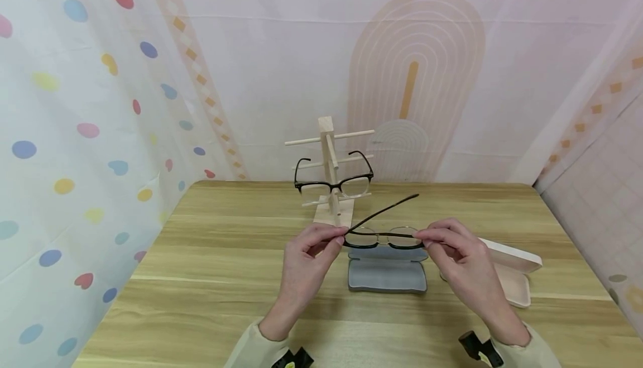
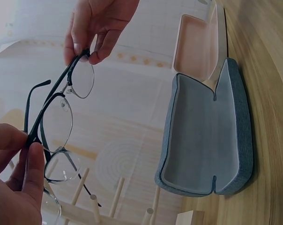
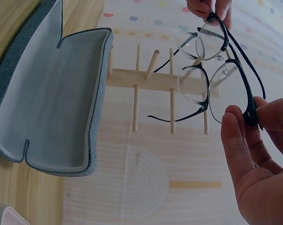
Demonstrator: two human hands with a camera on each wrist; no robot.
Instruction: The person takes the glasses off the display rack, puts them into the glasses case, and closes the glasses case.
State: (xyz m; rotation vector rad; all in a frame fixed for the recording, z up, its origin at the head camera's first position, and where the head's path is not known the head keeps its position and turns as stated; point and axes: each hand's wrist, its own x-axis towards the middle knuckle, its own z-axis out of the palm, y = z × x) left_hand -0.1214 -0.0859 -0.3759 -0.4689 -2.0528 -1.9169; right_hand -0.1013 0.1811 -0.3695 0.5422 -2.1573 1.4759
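A pair of half-rim eyeglasses (image 1: 407, 247), with black brow bars and thin metal lower rims, hangs in the air between both hands. My left hand (image 1: 308, 259) pinches the frame's left end, thumb against fingers. At the other end, my right hand (image 1: 464, 262) pinches the corner near the hinge. One black temple (image 1: 387, 210) sticks out up and to the right; the other lies across behind the lenses. Below the glasses sits an opened grey-blue glasses case (image 2: 197, 136), lined in light grey, with nothing inside.
Behind the hands, a wooden display stand (image 1: 326, 128) with crossbars carries a second pair of black-topped glasses (image 1: 315, 183). An opened white case (image 1: 512, 284) with pinkish lining lies at the right, partly hidden by the right hand. A patterned curtain (image 1: 281, 66) hangs behind the table.
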